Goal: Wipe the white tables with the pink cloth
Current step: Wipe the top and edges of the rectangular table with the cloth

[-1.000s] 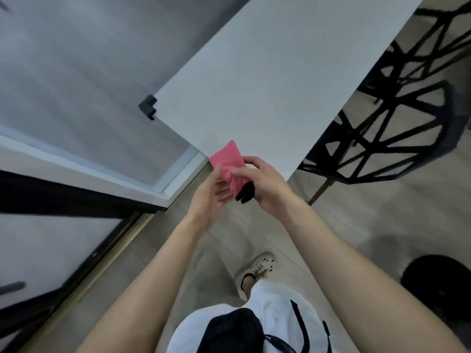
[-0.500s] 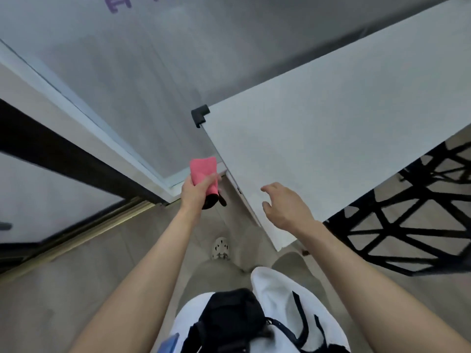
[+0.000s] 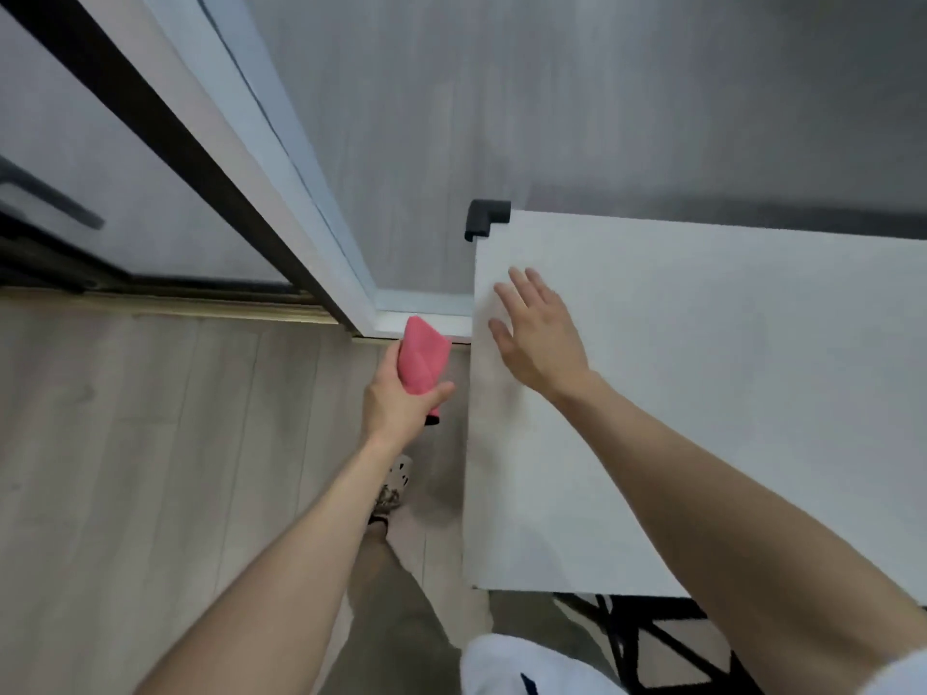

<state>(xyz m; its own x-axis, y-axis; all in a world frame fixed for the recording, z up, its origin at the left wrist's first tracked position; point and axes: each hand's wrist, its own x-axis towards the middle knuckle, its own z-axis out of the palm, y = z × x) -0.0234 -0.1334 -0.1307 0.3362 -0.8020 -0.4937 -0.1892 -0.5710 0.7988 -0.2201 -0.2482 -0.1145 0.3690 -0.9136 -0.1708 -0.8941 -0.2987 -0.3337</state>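
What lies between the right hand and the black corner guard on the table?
Nothing but bare white table surface separates the right hand from the black corner guard, as the head view shows.

The left hand (image 3: 401, 403) covers the lower part of the pink cloth (image 3: 425, 358); a black bit (image 3: 432, 420) below that hand is too small to identify. The table (image 3: 702, 368) runs off the right edge, its near right corner behind the right forearm (image 3: 727, 494). Whether the right hand (image 3: 539, 338) touches the table cannot be told. The left forearm (image 3: 311, 534) hides part of a shoe (image 3: 400, 476).
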